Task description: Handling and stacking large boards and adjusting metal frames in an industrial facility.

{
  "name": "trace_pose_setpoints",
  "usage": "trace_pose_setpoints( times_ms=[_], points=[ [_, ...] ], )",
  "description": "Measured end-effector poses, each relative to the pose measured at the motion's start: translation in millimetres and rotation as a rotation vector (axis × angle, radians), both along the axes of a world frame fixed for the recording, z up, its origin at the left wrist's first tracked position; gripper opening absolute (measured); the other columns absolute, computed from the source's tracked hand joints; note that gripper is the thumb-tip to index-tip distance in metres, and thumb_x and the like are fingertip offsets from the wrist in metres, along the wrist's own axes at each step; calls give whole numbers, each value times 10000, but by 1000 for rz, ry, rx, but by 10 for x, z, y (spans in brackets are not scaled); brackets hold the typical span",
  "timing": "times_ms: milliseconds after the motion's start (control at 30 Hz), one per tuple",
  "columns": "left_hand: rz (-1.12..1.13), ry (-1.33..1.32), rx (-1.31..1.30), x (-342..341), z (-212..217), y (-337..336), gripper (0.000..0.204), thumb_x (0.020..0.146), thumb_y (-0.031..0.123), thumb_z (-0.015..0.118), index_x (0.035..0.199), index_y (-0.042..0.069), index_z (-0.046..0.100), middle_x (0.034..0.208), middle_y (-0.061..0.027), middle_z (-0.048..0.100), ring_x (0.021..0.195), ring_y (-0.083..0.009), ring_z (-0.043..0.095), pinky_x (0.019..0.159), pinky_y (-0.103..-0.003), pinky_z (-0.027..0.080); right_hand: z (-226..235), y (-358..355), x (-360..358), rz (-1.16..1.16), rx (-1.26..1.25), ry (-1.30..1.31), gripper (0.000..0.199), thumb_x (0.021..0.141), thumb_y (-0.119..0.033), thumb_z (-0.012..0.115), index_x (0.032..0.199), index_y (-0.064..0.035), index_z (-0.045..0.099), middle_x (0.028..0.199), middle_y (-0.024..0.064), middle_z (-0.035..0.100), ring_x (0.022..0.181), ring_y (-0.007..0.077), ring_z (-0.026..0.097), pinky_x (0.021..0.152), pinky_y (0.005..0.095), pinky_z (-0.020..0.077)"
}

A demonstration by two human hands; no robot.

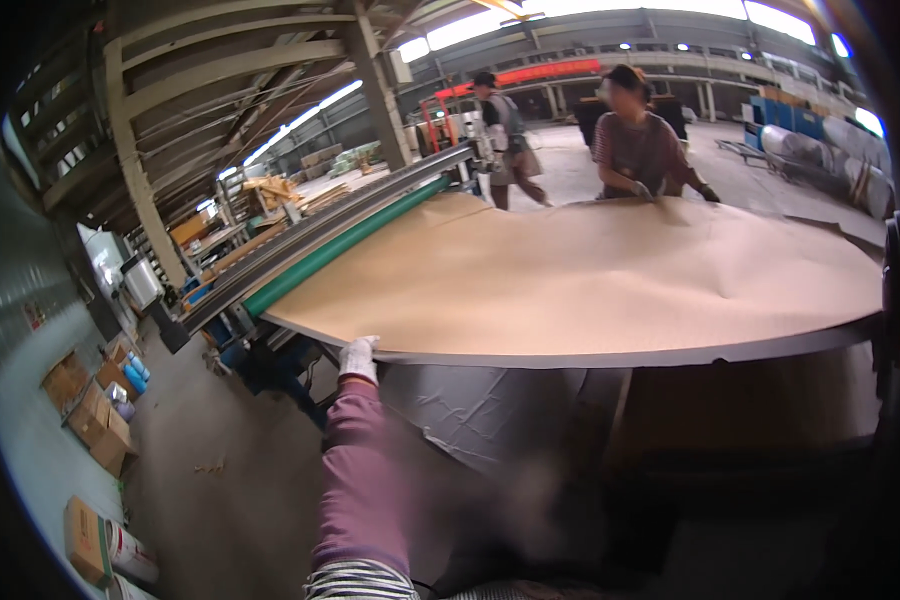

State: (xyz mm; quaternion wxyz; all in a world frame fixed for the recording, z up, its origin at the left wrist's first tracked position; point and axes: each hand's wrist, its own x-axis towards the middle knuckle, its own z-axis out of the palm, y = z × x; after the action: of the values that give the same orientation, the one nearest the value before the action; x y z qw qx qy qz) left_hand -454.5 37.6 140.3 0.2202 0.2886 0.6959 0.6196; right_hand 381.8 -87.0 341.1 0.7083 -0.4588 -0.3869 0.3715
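My left hand (359, 359), in a white work glove, grips the near edge of a large brown sheet (570, 275) close to its left corner. The sheet looks like thick paper or board, slightly rippled, with a grey strip along its near edge. At the left its end meets a long green roller (345, 245) on a machine frame (370, 195). My right hand is out of view. Across the sheet, a co-worker (638, 150) has both gloved hands at the far edge.
Beyond the machine, another person (510, 140) is walking. Below the sheet lies grey wrapped material (480, 410). Cardboard boxes (100, 425) and a white bucket (130, 553) stand along the left wall. Large wrapped rolls (795, 147) lie at the far right.
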Motion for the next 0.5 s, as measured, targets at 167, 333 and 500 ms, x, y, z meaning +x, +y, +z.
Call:
trace_pose_setpoints(
  times_ms=[167, 333, 500],
  points=[
    [188, -72, -109, 23, 418, -417, 455, 834, 370, 656, 1124, 21, 635, 1041, -131, 623, 848, -232, 568, 744, -376, 472, 82, 175, -10, -132, 111, -432, 329, 973, -249, 465, 813, -2, 612, 615, 78, 590, 458, 149, 510, 428, 239, 388],
    [279, -165, -159, 80, 319, -244, 504, 799, 267, 713, 1183, -28, 573, 1123, -157, 629, 903, -258, 599, 818, -398, 480, 115, 61, 38, -174, 55, -378, 284, 965, -221, 489, 806, -24, 617, 615, 73, 595, 436, 143, 517, 409, 230, 397],
    [-292, 672, -71, 421, 175, -407, 316, 872, 234, 629, 1097, 17, 678, 1156, -118, 647, 1049, -198, 590, 821, -371, 469, 119, -212, 207, -209, 92, -725, 301, 975, -253, 457, 866, -21, 615, 711, 86, 632, 563, 178, 579, 472, 277, 442]
  ],
)
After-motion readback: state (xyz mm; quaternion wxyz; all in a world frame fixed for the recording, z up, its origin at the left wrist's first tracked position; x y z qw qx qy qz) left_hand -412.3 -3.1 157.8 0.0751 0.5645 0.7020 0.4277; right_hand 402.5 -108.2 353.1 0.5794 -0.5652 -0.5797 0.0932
